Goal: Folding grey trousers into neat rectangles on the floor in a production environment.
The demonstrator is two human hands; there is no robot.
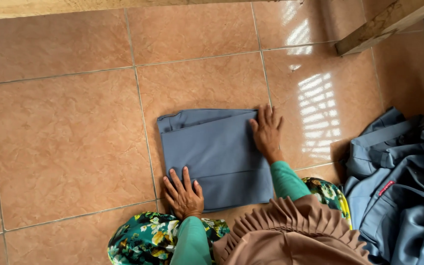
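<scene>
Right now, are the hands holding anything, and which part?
Nothing is gripped. Both hands lie flat on the folded blue cloth: the left hand on its near left corner, the right hand on its right edge.

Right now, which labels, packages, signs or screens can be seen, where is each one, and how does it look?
Label: a small narrow red strip, slanted, sewn on the grey-blue clothes pile at the right edge.
No packages, signs or screens show.
The folded cloth under both hands carries no label that can be seen.
</scene>
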